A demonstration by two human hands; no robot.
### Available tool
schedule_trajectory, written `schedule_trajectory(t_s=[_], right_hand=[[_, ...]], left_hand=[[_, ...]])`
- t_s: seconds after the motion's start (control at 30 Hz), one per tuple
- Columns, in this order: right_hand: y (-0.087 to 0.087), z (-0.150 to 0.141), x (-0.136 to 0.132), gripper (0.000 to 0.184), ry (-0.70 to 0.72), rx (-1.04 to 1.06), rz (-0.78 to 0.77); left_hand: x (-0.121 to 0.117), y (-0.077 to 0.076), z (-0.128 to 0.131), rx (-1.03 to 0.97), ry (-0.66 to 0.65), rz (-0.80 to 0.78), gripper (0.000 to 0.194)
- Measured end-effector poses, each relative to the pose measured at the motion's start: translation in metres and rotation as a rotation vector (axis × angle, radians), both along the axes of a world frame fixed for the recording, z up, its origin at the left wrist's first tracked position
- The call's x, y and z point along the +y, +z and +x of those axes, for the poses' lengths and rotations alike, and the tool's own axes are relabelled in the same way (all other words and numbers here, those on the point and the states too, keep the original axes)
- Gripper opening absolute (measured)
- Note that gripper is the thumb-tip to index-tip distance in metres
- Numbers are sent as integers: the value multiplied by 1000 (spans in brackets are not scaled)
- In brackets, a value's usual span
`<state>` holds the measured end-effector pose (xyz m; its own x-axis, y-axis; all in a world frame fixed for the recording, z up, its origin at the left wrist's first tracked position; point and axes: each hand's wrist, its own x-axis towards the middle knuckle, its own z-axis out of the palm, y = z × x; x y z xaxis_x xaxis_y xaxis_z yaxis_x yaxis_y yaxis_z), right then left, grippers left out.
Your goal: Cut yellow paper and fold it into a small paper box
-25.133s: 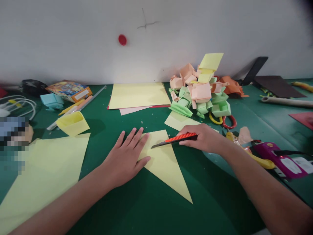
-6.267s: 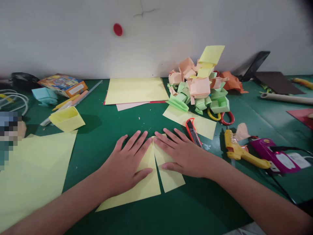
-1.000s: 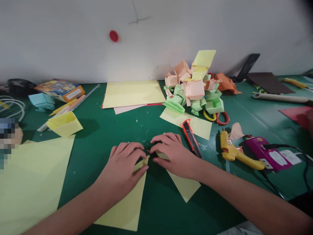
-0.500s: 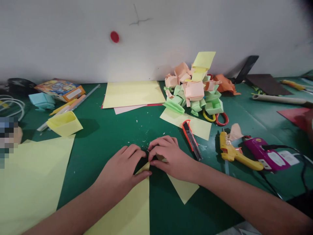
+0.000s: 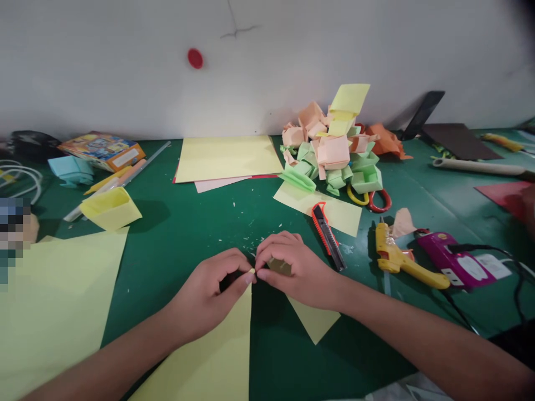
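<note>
My left hand (image 5: 215, 289) pinches the upper corner of a yellow sheet of paper (image 5: 217, 353) between thumb and fingers, and a small bit of that corner shows at the thumb tip. The fingertips of my right hand (image 5: 288, 270) are closed at the same corner, almost touching the left fingers. A smaller yellow paper piece (image 5: 315, 320) lies on the table, partly beneath my right hand. Just beyond that hand is a red-and-black box cutter (image 5: 328, 236), partly over a yellow paper strip (image 5: 288, 197).
Folded paper pieces (image 5: 332, 153) are heaped by the wall, near scissors (image 5: 379, 200). At right sit a yellow glue gun (image 5: 393, 256) and a purple power strip (image 5: 455, 262). A large yellow sheet (image 5: 62, 301) covers the left side, below a folded yellow box (image 5: 111, 209). Another person's hand (image 5: 526, 203) shows far right.
My left fingers have closed from a looser spread onto the paper corner, and the sheet's edge has shifted slightly left. My right hand has barely moved.
</note>
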<state>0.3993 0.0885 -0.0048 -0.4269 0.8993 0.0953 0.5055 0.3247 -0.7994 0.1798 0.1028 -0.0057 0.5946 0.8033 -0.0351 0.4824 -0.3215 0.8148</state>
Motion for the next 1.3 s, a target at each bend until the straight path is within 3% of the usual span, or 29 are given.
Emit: schedule_trajectory(t_s=[0.57,1.3], right_hand=[[-2,-4,-4,12,30,-9,13],[2,-5,-3,13,36,18,-18]], left_hand=[[-1,-2,4,21,-62,123,23],[-1,0,4,-21,-49,110,27]])
